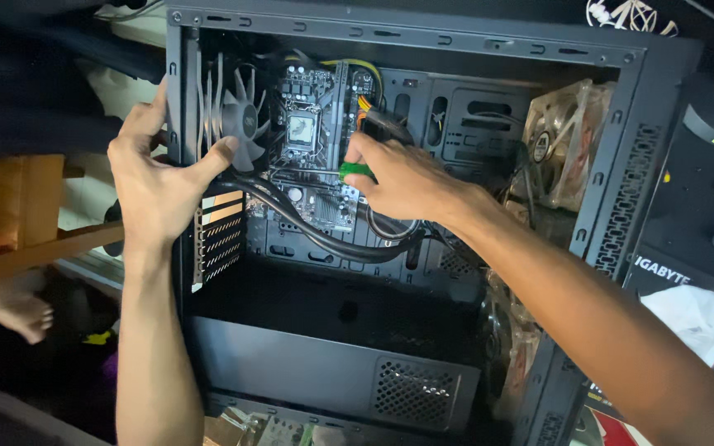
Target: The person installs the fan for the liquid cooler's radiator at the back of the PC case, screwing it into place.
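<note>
Right hand (390,177) is clenched around a green-handled tool (355,172), most likely a screwdriver, its shaft hidden behind the fingers so the long axis cannot be read with certainty; the handle points left toward the board. Left hand (154,177) grips the rear edge of the computer case (621,149), thumb pressed onto the grey fan (237,116) mounted inside that rear wall, fingers wrapped around the outside of the frame.

Case: 1 black tower, side panel off, open face toward the camera. Its frame bounds the work on all sides.

Lower cover (332,363): a dark shroud with a mesh patch closes the bottom part, well apart from both hands.

Circuit board (311,140): fixed upright against the far wall, directly behind and left of the right hand. The tool sits just in front of its right edge.

Clear fan (564,136): at the front wall, right of the right hand.

Black hoses (316,235): 2 run from the left hand's side beneath the board, looping under the right hand and narrowing room below it. Open room lies above the shroud.
</note>
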